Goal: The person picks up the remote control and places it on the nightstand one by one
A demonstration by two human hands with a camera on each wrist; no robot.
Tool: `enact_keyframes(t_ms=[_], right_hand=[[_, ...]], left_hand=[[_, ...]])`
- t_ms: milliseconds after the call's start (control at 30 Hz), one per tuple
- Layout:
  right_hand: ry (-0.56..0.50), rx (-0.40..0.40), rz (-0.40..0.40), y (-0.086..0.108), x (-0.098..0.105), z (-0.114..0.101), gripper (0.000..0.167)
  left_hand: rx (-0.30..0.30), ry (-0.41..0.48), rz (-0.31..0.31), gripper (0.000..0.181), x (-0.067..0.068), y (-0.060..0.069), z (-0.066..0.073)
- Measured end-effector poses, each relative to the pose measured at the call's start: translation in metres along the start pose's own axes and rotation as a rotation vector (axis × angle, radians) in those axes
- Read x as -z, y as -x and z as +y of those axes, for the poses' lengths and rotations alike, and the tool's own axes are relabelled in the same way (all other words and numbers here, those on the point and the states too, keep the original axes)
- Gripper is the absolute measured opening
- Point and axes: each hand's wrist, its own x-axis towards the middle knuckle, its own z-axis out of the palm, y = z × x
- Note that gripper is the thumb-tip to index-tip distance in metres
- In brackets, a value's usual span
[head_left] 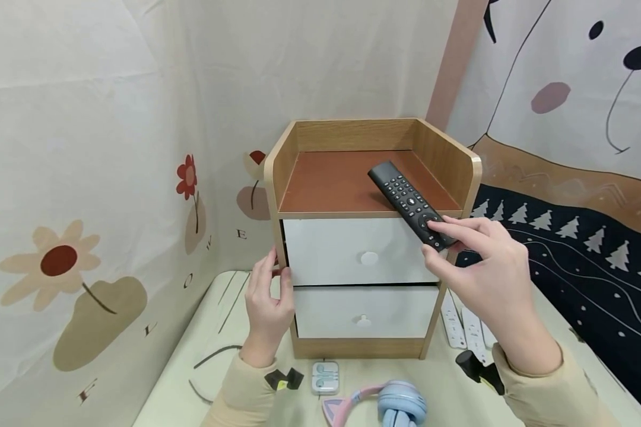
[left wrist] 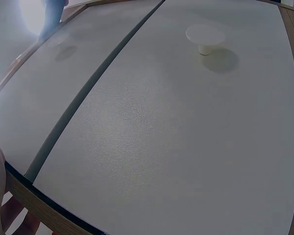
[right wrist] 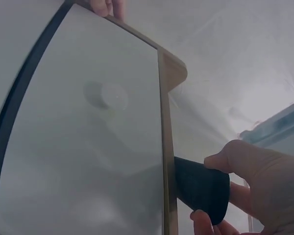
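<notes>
My right hand [head_left: 491, 273] pinches the lower end of a black remote control [head_left: 408, 204], which slants up and left over the front edge of a small wooden cabinet [head_left: 355, 347]. In the right wrist view the remote [right wrist: 201, 188] lies between thumb and fingers beside the cabinet's edge. Along the cabinet's left side, my left hand [head_left: 269, 302] grips the side panel, thumb toward the front. Two white drawers, an upper [head_left: 326, 252] and a lower [head_left: 326, 311], look shut. The left wrist view shows a round white knob [left wrist: 206, 36].
On the pale surface before the cabinet lie an earphone case [head_left: 325, 378] and blue-and-pink headphones [head_left: 402, 403]. White power strips [head_left: 452, 323] lie at the cabinet's right. A dark cable [head_left: 216, 354] is on the left. Printed curtains stand behind and at both sides.
</notes>
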Motion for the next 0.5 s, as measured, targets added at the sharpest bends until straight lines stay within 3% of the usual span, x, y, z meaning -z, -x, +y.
enact_keyframes(t_ms=[500], right_hand=[[0.059, 0.086, -0.179, -0.031, -0.013, -0.023, 0.033]], left_hand=[[0.015, 0.004, -0.006, 0.05, 0.001, 0.001, 0.001]])
